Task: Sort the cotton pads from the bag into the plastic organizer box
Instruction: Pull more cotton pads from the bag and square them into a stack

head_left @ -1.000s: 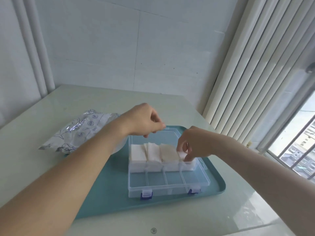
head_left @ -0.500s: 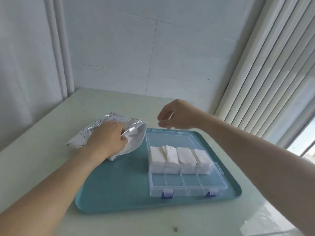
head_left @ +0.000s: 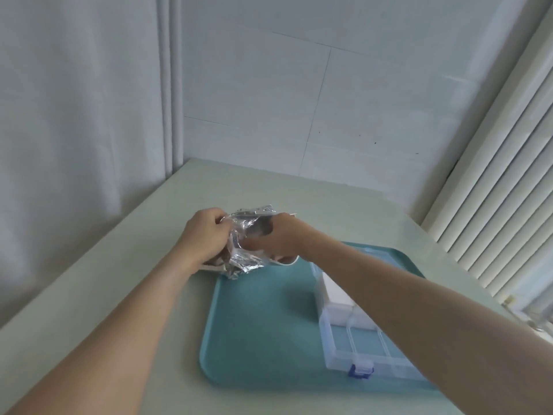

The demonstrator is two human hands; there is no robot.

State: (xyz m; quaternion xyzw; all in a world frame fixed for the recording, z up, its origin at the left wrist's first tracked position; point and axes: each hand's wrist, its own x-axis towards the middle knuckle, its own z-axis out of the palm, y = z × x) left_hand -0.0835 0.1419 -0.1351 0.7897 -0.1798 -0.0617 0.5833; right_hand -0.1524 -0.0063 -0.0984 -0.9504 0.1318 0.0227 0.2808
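Bag [head_left: 245, 235] — crinkled silver foil, shiny, creased all over, with a white inner edge. Organizer box [head_left: 344, 333] — clear, smooth hard plastic with thin dividers; latch [head_left: 360, 370] of blue plastic. Cotton pads [head_left: 336, 290] — soft white, matt. Tray [head_left: 254, 324] — teal plastic, smooth with a faint sheen. Table [head_left: 119, 280] — pale, smooth, slightly glossy top. Wall [head_left: 299, 85] — large matt white tiles. Blinds [head_left: 493, 190] — cream vertical slats, smooth.

The left half of the teal tray [head_left: 254, 324] is bare, so a hand could pass there; the organizer box [head_left: 344, 339] blocks its right side, and the foil bag [head_left: 245, 259] its far corner
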